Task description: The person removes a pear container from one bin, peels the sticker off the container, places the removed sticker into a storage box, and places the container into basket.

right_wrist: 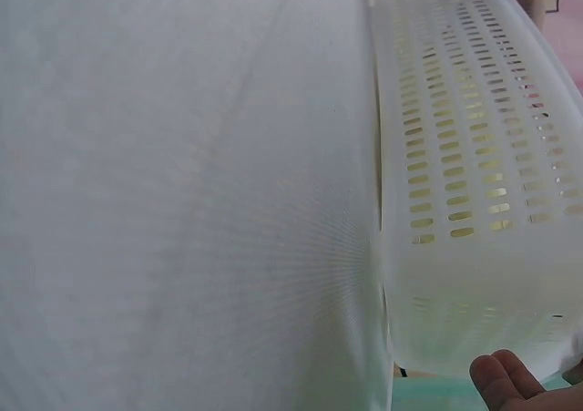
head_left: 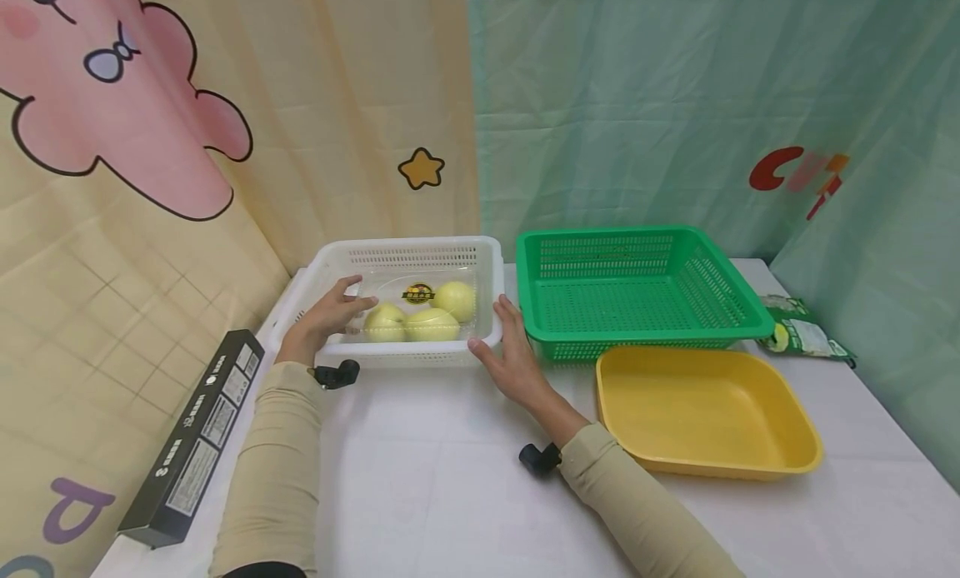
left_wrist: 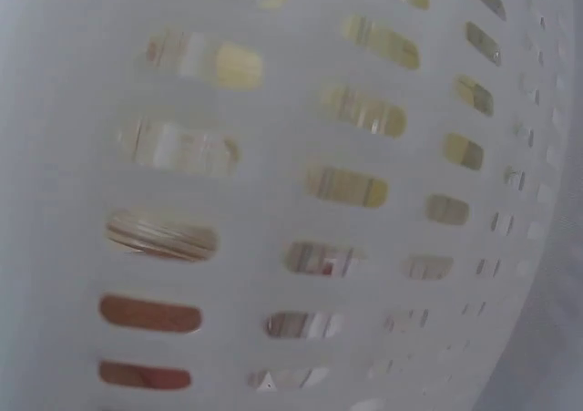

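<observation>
A white slotted basket (head_left: 412,243) holds a clear plastic fruit box (head_left: 390,280) with a dark label and several pale yellow-green round fruits (head_left: 455,301). My left hand (head_left: 330,311) reaches over the basket's left front rim, its fingers spread at the box's left end. In the left wrist view the slotted basket wall (left_wrist: 273,229) fills the picture, and skin shows through the lower slots. At the basket's right front corner, my right hand (head_left: 513,353) touches the outside with extended fingers, thumb at the front rim. Its fingertips (right_wrist: 492,379) appear beside the basket (right_wrist: 474,274) in the right wrist view.
Right of the white basket stands a green slotted basket (head_left: 622,341), with a yellow basin (head_left: 705,411) in front of it. A green packet (head_left: 806,332) lies at the far right. Along the left table edge is a long black box (head_left: 198,432). Printed curtains hang behind.
</observation>
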### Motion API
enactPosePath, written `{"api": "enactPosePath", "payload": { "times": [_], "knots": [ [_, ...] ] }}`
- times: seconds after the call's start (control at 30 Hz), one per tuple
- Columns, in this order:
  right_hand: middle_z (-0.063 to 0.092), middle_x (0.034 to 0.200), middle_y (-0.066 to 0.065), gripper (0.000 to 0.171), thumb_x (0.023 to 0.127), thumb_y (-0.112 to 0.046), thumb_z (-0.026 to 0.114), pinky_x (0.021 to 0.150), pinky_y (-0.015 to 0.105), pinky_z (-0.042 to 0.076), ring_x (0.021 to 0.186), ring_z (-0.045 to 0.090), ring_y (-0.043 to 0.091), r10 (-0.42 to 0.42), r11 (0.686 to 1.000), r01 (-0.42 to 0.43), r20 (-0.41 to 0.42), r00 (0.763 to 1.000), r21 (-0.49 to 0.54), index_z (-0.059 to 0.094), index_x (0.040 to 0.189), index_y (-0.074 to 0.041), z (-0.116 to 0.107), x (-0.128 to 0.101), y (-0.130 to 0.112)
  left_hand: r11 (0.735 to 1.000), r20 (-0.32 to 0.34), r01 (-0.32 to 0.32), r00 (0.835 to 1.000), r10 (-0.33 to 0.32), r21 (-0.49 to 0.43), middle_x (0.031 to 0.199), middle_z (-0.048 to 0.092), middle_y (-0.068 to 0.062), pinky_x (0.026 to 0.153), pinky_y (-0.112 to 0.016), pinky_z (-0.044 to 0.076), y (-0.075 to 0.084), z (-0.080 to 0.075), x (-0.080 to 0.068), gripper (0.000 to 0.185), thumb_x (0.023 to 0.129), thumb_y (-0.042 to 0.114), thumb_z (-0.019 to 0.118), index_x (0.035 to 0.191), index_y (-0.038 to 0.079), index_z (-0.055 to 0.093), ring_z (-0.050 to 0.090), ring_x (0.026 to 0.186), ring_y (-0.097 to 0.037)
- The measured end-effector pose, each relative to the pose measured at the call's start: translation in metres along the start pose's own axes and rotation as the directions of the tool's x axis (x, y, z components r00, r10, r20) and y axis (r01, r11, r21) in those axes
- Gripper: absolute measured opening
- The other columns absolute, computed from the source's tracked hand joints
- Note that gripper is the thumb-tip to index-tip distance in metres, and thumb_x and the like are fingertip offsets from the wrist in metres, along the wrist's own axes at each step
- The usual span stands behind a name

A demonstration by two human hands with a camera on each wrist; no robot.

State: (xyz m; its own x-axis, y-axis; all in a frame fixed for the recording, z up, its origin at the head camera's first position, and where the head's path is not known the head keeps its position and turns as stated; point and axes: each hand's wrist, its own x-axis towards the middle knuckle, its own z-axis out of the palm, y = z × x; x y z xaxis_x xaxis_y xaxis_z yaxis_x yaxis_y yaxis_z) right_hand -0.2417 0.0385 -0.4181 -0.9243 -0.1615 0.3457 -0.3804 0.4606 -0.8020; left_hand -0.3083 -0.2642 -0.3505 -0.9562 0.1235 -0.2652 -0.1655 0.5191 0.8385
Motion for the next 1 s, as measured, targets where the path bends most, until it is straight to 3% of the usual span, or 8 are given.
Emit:
{"api": "enactPosePath", "payload": {
  "times": [0.2,0.47,0.7,1.0],
  "knots": [
    [0.012,0.158,0.005,0.075,0.092,-0.038,0.058,0.115,0.049,0.027,0.145,0.020,0.029,0.007,1.000,-0.007,-0.001,1.000,0.003,0.020,0.149,-0.007,-0.0002,0.0006,-0.0001,0.999,0.014,0.004,1.000,-0.003,-0.039,0.152,0.016,-0.028,0.105,-0.056,0.037,-0.0008,-0.0013,0.0028,0.083,0.094,0.029,0.055,0.152,0.025,-0.005,0.026,0.139,-0.043],
    [0.012,0.158,0.005,0.075,0.092,-0.039,0.058,0.114,0.049,0.028,0.145,0.020,0.029,0.007,1.000,-0.007,-0.002,1.000,-0.006,0.021,0.149,-0.007,0.0000,-0.0006,0.0002,0.996,0.055,0.029,0.998,-0.024,-0.087,0.152,0.015,-0.028,0.108,-0.064,0.028,-0.0013,-0.0019,0.0039,0.084,0.094,0.023,0.056,0.151,0.029,-0.005,0.022,0.141,-0.043],
    [0.012,0.158,0.005,0.075,0.092,-0.039,0.058,0.114,0.050,0.027,0.145,0.020,0.030,0.001,1.000,-0.001,-0.006,1.000,-0.003,0.021,0.149,-0.007,0.0006,-0.0003,0.0015,0.998,0.083,0.030,0.996,-0.025,-0.057,0.154,0.013,-0.028,0.107,-0.068,0.023,-0.0029,-0.0022,0.0050,0.080,0.094,0.025,0.055,0.151,0.031,0.000,0.013,0.144,-0.043],
    [0.012,0.159,0.005,0.075,0.092,-0.040,0.057,0.114,0.050,0.028,0.145,0.020,0.029,0.000,1.000,0.000,-0.006,1.000,-0.008,0.020,0.149,-0.008,0.0003,-0.0008,0.0005,0.998,0.096,0.066,0.993,-0.063,-0.022,0.157,0.003,-0.023,0.105,-0.068,0.026,-0.0011,-0.0028,0.0032,0.079,0.094,0.033,0.056,0.151,0.035,0.002,0.008,0.144,-0.045]
  ]
}}
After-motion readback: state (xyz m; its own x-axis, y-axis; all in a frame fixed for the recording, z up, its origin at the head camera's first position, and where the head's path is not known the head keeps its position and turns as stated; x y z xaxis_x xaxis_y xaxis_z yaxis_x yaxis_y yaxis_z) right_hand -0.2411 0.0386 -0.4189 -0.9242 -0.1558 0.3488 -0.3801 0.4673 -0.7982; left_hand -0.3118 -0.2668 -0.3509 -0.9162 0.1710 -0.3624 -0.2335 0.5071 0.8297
